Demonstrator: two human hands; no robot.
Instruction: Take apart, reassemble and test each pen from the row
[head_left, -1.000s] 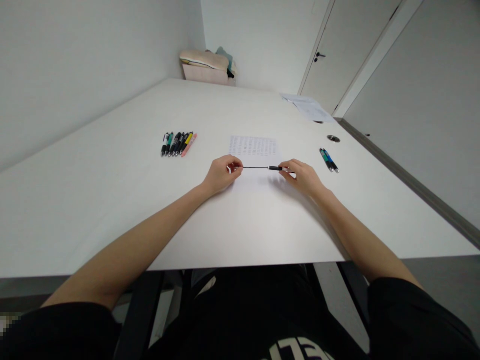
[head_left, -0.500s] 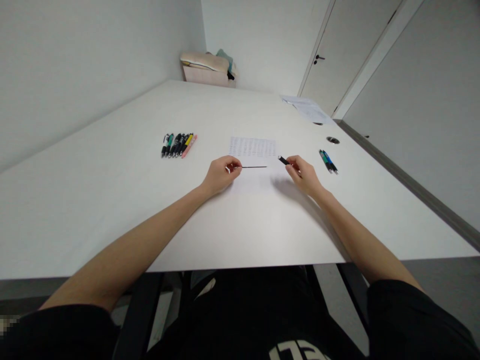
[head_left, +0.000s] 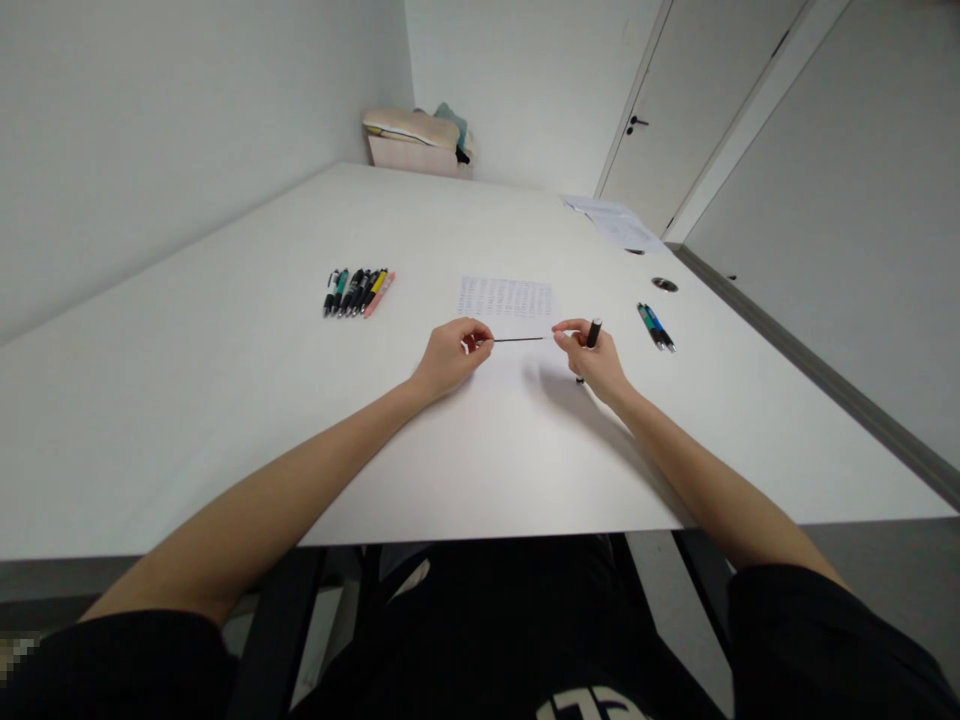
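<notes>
Now your left hand [head_left: 455, 354] pinches a slim dark refill [head_left: 519, 340] over the paper [head_left: 506, 296], well in from the worktop [head_left: 450, 480]'s near edge; your right hand [head_left: 596, 362], at its tip, clutches a black pen barrel [head_left: 594, 333].

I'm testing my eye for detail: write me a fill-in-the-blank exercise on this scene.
Above the right hand, the pen barrel looks mostly ____.
In the pen row, the rightmost pen is ____.
In the pen pair, one is green, the other ____.
Of row and pair, the left hand, gripping a thin dark rod, is nearer the ____.

Missing words: black; pink; blue; row.
</notes>
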